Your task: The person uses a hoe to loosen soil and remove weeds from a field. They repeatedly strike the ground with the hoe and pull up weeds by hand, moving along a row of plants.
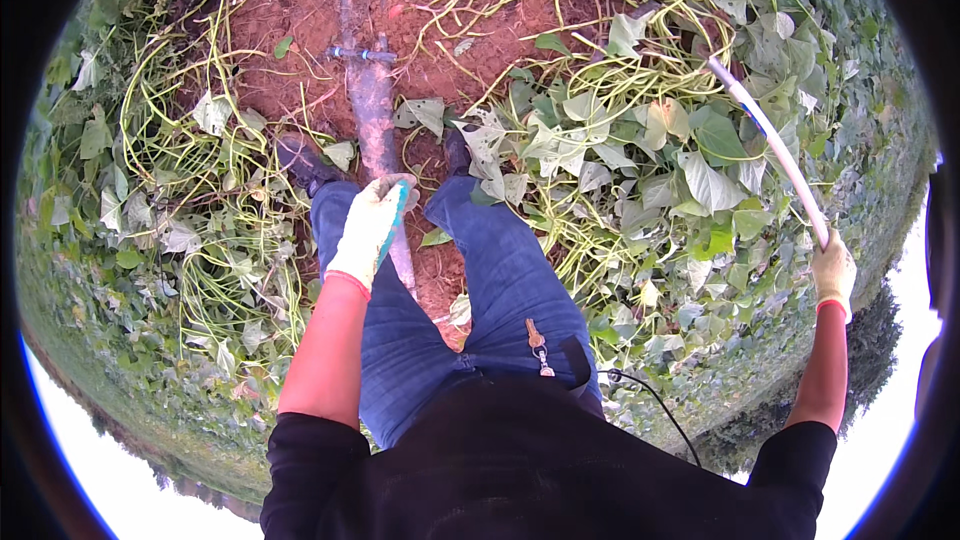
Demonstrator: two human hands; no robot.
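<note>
My right hand (834,270), in a pale knit work glove with a red cuff, grips the near end of a long whitish pole (780,142) out to the right. A blue mark shows partway along the pole, and its greyish far end meets tangled vine stems (645,75). In a matching glove with a turquoise-coated palm, my left hand (375,221) hovers before my left knee. Its fingers are curled together and no object shows in it. Below it, a soil-smeared flat hose (373,120) runs between my feet, with a thin blue-banded tube fitting (364,54) lying across it.
Leafy vines (217,217) cover the ground on both sides, with insect-holed leaves (559,146) near my right shoe. Reddish bare soil (292,22) lies ahead around the hose. A black cable (660,397) hangs by my right hip, and a key (535,334) dangles at my jeans.
</note>
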